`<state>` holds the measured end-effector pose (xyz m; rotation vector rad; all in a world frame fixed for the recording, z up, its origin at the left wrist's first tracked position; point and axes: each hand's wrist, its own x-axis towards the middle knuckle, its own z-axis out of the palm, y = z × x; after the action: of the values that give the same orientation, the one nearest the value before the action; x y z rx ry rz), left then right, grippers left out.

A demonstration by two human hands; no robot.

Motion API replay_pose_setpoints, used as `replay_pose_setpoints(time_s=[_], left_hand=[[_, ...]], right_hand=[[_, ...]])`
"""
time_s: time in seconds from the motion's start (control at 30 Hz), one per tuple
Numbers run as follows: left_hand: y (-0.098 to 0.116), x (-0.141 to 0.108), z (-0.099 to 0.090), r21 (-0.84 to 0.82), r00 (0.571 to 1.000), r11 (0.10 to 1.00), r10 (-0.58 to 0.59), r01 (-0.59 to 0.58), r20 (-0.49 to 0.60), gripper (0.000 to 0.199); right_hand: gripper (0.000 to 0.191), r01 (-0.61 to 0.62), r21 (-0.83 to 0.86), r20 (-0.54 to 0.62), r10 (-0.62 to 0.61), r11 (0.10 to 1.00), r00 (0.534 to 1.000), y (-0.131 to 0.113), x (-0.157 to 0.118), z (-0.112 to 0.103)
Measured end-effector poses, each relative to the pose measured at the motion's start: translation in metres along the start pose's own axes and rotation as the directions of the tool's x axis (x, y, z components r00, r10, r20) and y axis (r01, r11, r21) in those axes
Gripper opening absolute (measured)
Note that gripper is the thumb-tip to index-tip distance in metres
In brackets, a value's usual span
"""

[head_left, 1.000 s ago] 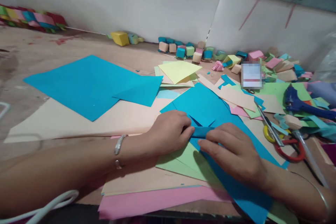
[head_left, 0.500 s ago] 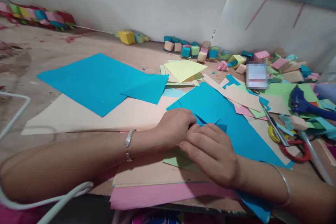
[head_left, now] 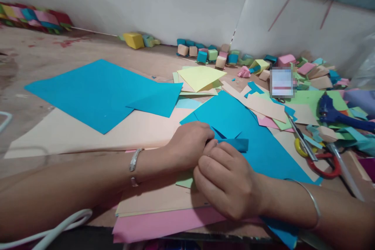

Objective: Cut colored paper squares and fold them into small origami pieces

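My left hand (head_left: 191,142) and my right hand (head_left: 227,179) meet over the stacked papers, fingers curled and closed. A narrow folded blue strip (head_left: 238,145) comes out from between them toward the right. Its near end is hidden by my fingers, and both hands seem to pinch it. Under and behind the hands lies a large blue sheet (head_left: 272,160). Another blue sheet (head_left: 99,93) rests farther left on a pale peach sheet (head_left: 64,133). Below my hands are peach paper (head_left: 155,199) and pink paper (head_left: 164,224).
On the right lie scissors (head_left: 325,166) with red and yellow handles, a blue glue gun (head_left: 331,111) and paper scraps. Small paper blocks (head_left: 202,56) line the wall. Yellow paper (head_left: 202,78) lies mid-table. A white cable (head_left: 58,228) crosses the lower left.
My right hand has curled into a tighter fist and rolled slightly. More of the folded blue strip shows beside it. The whole view has shifted, with things now a little farther left.
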<state>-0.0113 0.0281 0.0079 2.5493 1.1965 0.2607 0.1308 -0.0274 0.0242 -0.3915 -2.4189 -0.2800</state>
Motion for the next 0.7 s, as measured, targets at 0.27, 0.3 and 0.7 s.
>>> replay_pose_setpoints(time_s=[0.27,0.3,0.7], left_hand=[[0.0,-0.001,-0.001,-0.01,1.0,1.0,0.017,-0.017,0.003,0.036],[0.0,-0.001,-0.001,-0.01,1.0,1.0,0.023,-0.023,0.007,0.036],[0.006,-0.003,-0.007,-0.04,1.0,0.999,0.004,-0.005,-0.008,0.033]], right_hand=[[0.025,0.034,-0.033,0.011,-0.034,0.999,0.999,0.0,-0.003,0.001],[0.025,0.04,-0.038,0.008,-0.039,0.999,0.999,0.0,-0.003,0.002],[0.028,0.019,0.121,0.065,-0.027,0.993,0.997,-0.012,-0.002,-0.001]])
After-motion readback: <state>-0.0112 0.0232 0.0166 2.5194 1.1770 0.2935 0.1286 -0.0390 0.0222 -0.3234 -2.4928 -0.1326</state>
